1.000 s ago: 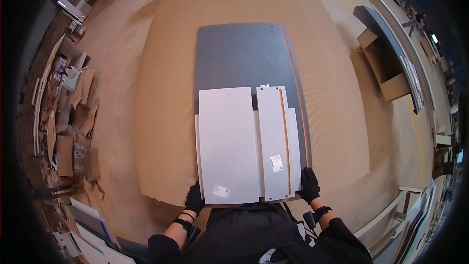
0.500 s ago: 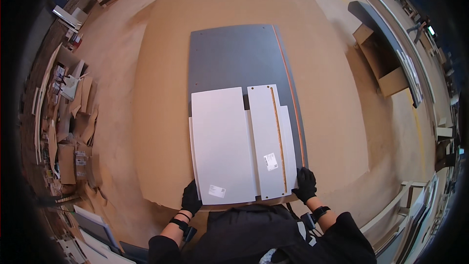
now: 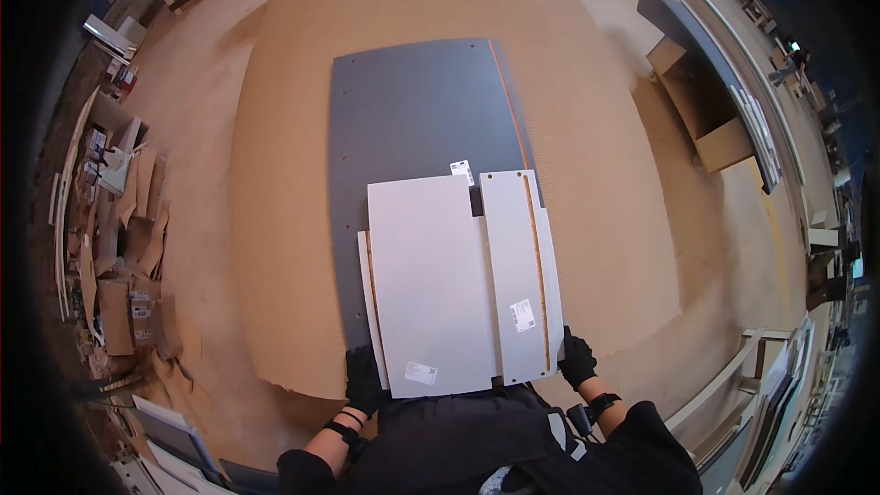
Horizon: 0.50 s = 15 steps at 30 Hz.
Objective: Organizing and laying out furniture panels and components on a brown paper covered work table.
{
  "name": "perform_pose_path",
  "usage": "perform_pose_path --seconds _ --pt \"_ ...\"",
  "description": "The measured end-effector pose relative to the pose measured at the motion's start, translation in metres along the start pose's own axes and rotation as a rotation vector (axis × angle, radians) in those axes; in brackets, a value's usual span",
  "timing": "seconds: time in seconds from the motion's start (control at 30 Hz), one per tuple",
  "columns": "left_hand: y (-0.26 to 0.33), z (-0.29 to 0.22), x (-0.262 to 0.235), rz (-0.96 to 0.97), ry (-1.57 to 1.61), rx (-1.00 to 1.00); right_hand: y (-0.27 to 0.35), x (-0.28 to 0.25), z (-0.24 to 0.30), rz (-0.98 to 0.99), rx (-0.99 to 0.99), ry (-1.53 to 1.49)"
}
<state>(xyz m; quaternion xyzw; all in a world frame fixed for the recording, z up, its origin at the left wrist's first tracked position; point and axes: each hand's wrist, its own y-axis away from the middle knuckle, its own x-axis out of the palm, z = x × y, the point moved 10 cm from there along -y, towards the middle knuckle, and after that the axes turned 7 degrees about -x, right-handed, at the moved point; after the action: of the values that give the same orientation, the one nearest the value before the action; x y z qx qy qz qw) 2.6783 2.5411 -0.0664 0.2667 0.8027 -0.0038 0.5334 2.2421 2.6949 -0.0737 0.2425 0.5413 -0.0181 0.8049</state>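
A large grey panel with small holes along its left edge and a reddish groove near its right edge lies beneath stacked white boards. The wide white board bears a label near its lower edge. Beside it is a narrow white board with a brown groove and corner holes. Further white boards peek out below these two. My left hand, black-gloved, grips the stack's lower left edge. At its lower right edge, my right hand, also gloved, grips the stack. The undersides of both grips are hidden.
Brown cardboard covers the work surface under the panels. Scrap cardboard is piled on the left. At the right stands an open brown box with long panels beside it. A pale frame leans at the lower right.
The white boards have shifted right and toward me over the grey panel, uncovering a label on it. Both hands moved with them. The whole view has shifted slightly left.
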Motion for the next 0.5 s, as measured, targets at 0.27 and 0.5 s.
perform_pose_path --seconds 0.27,0.5 --pt "0.008 0.003 0.002 -0.011 -0.060 0.084 0.013 -0.008 -0.002 0.101 0.359 -0.141" --pt "0.007 0.005 0.007 0.001 -0.139 0.044 0.020 0.003 -0.012 0.042 0.077 -0.069"
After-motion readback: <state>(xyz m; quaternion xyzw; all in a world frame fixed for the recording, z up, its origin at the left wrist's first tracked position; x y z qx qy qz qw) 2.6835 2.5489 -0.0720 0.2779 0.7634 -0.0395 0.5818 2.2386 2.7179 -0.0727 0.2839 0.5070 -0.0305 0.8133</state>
